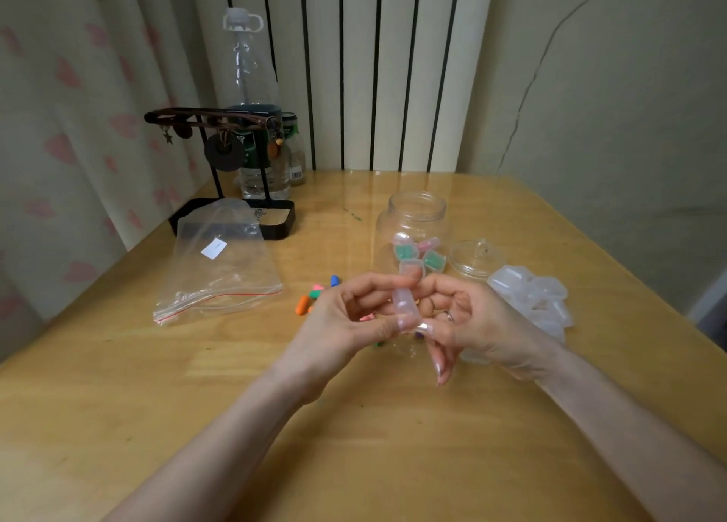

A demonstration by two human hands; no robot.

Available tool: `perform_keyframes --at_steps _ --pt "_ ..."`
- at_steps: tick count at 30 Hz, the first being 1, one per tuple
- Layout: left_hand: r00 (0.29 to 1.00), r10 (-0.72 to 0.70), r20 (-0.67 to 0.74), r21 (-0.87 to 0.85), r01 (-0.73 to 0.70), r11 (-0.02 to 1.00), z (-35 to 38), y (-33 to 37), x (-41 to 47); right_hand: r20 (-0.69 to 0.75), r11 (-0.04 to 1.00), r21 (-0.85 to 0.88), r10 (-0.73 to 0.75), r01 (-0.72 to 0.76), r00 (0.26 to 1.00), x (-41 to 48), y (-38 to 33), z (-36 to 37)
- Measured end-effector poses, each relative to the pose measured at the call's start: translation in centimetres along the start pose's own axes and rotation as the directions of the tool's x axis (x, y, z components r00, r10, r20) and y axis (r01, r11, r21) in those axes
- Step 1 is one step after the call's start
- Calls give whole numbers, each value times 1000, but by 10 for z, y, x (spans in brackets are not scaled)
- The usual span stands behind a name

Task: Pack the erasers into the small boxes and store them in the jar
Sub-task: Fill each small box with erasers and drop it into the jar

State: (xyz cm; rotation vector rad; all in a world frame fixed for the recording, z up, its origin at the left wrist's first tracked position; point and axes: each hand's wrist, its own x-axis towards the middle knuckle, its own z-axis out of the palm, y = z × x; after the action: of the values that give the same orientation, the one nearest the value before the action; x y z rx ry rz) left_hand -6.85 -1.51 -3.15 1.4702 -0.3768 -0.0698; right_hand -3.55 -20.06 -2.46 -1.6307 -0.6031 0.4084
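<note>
Step in hand, by appearance: opening or closing one small clear box (405,310), held above the bench (393,443) between left hand (346,321) and right hand (468,325), both grips closed on it. Next: box into jar (413,230) just behind. Loose erasers (314,295) partly hidden behind left hand. Box contents indiscernible.

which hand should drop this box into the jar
Right. The jar stands open just beyond the right hand, on its side; the left hand also holds the box but sits farther off.
</note>
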Motion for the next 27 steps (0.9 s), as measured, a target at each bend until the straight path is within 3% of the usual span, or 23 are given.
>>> perform_keyframes --at_steps 11,14,16,19,23,27 --pt "999 5 -36 11 -5 1000 0 -5 2 -45 1000 -2 -1 1 999 2 6 7" --pt "989 112 -96 169 -95 981 4 -6 2 -23 998 65 7 -6 1000 2 4 5" --pt "958 273 -87 401 -217 890 7 -8 3 3 989 146 23 -23 1000 2 1 3" --pt "898 438 29 649 -350 675 6 -17 5 -15 987 158 14 -11 1000 3 0 5" --pt "869 477 131 725 -412 552 4 -24 7 -14 988 155 -9 11 1000 4 2 12" --pt "859 487 154 740 -427 519 4 -23 6 13 967 251 -36 32 999 4 -2 19"
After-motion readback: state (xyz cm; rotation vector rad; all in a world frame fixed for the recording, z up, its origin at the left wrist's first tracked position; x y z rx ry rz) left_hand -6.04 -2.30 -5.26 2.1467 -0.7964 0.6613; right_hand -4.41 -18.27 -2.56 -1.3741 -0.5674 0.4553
